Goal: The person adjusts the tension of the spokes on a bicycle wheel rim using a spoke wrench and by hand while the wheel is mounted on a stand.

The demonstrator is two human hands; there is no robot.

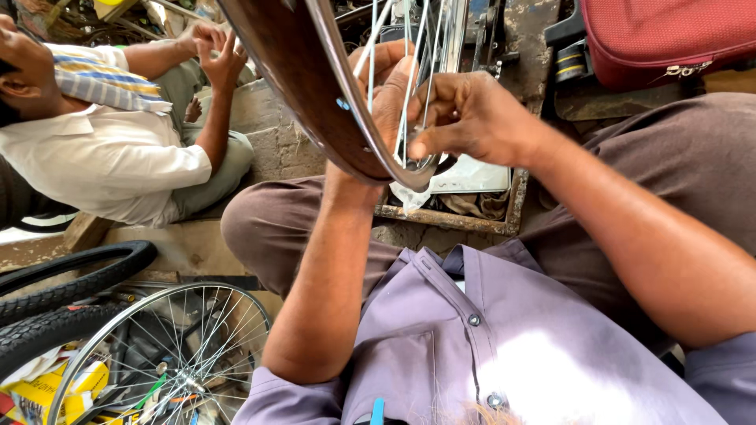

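the wheel rim (315, 94) stands tilted above the person's lap in the middle, with the left hand (386, 86) behind its spokes (409, 71) and the right hand (465, 118) just to the right, fingers pinched at the rim's lower edge. below and behind the rim lies a shallow tray (472, 212) on the ground between the knees, and a bag (669, 35) sits at the far right beyond it. to the left a second person (118, 149) sits on the ground, and nearer at the lower left a spoked wheel (173, 354) lies beside a tyre (71, 275).
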